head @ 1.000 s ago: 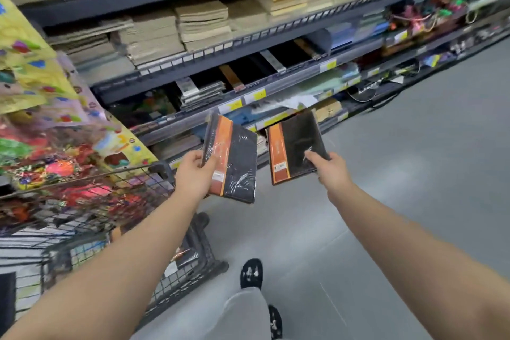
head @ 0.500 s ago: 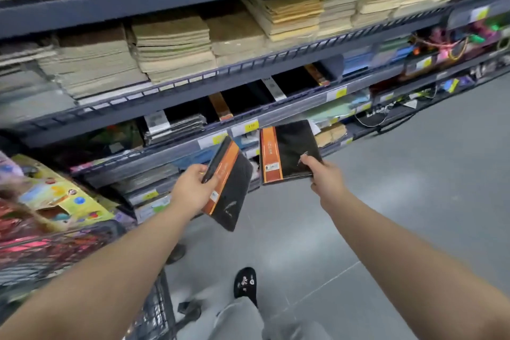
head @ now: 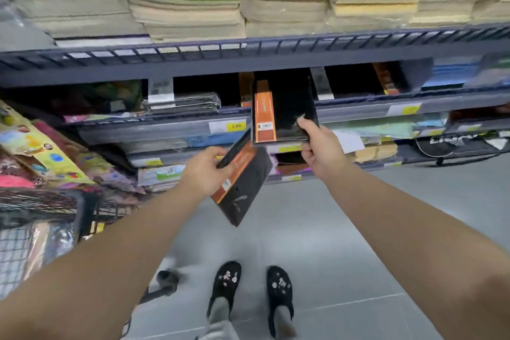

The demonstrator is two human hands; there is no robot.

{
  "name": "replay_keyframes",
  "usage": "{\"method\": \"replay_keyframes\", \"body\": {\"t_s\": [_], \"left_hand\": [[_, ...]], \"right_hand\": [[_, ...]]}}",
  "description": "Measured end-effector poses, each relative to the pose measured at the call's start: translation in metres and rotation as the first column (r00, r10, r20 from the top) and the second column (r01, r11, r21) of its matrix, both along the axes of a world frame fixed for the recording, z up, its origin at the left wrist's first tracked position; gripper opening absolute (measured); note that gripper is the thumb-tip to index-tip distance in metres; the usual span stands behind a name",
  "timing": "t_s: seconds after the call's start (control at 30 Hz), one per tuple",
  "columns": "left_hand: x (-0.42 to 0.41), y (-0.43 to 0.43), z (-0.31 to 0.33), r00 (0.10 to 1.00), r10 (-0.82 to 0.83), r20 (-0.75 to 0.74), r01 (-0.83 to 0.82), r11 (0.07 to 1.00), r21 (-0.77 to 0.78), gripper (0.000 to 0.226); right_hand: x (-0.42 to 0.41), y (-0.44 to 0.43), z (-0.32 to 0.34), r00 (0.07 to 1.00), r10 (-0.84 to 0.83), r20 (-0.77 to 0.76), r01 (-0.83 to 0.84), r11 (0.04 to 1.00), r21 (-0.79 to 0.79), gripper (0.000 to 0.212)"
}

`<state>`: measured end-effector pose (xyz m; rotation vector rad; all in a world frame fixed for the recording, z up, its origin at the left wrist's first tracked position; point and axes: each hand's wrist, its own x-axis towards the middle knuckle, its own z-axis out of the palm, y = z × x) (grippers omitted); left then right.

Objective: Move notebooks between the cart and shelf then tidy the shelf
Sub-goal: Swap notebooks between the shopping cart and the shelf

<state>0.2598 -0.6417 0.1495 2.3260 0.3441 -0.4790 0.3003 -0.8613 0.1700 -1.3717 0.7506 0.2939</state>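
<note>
A wire cart (head: 41, 218), filled with colourful packaged goods, is seen at the far left. A black notebook with an orange spine band (head: 242, 185) is gripped at its upper edge by the left hand (head: 204, 171) and is tilted downward over the floor. A second matching notebook (head: 281, 110) is held at its lower right corner by the right hand (head: 320, 146), its upper part raised in front of the dark shelf (head: 248, 61) opening. Black slippers (head: 278, 292) are visible below.
</note>
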Motion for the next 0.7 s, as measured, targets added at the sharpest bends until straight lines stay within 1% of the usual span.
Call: {"method": "replay_keyframes", "body": {"t_s": [0.07,0.1,0.17,0.23,0.33,0.4,0.43,0.47,0.5,0.57,0.63,0.7], "left_hand": [[0.004,-0.009,-0.011,0.998,0.059,0.001,-0.059,0.998,-0.021,0.036],[0.006,-0.012,-0.017,0.995,0.095,0.004,-0.095,0.995,-0.043,0.035],[0.007,-0.019,-0.029,0.986,0.169,0.007,-0.167,0.981,-0.101,0.033],[0.006,-0.025,-0.039,0.976,0.216,0.005,-0.213,0.967,-0.142,0.031],[0.003,-0.030,-0.054,0.959,0.284,-0.008,-0.280,0.939,-0.199,0.019],[0.000,-0.030,-0.063,0.946,0.322,-0.033,-0.321,0.919,-0.229,0.021],[-0.001,-0.030,-0.068,0.941,0.336,-0.047,-0.336,0.909,-0.246,0.025],[-0.003,-0.030,-0.071,0.936,0.347,-0.059,-0.350,0.899,-0.264,0.027],[-0.005,-0.030,-0.074,0.932,0.355,-0.067,-0.359,0.890,-0.282,0.027],[-0.009,-0.030,-0.077,0.929,0.362,-0.074,-0.366,0.879,-0.305,0.026],[-0.011,-0.030,-0.079,0.926,0.369,-0.074,-0.372,0.866,-0.334,0.026],[-0.012,-0.029,-0.077,0.919,0.384,-0.087,-0.387,0.841,-0.378,0.025]], "right_hand": [[0.023,0.002,-0.010,1.000,0.002,-0.005,-0.002,0.999,0.047,0.032],[0.033,0.003,-0.014,1.000,0.017,0.006,-0.017,0.998,0.068,0.034],[0.051,0.005,-0.023,0.998,0.064,0.008,-0.064,0.992,0.105,0.025],[0.063,0.007,-0.030,0.997,0.072,-0.002,-0.070,0.980,0.186,0.021],[0.071,0.011,-0.037,0.998,-0.005,0.059,-0.016,0.935,0.355,0.022],[0.070,0.015,-0.040,0.992,-0.020,0.121,-0.029,0.922,0.386,0.010],[0.072,0.016,-0.042,0.987,0.003,0.159,-0.057,0.942,0.330,0.017],[0.073,0.019,-0.042,0.977,0.048,0.208,-0.096,0.969,0.227,0.023],[0.076,0.020,-0.046,0.959,0.133,0.250,-0.151,0.987,0.055,0.022],[0.084,0.021,-0.051,0.929,0.247,0.274,-0.191,0.958,-0.214,0.016],[0.091,0.020,-0.057,0.924,0.304,0.233,-0.207,0.909,-0.363,0.036],[0.091,0.021,-0.060,0.938,0.276,0.212,-0.160,0.883,-0.442,0.038]]}}
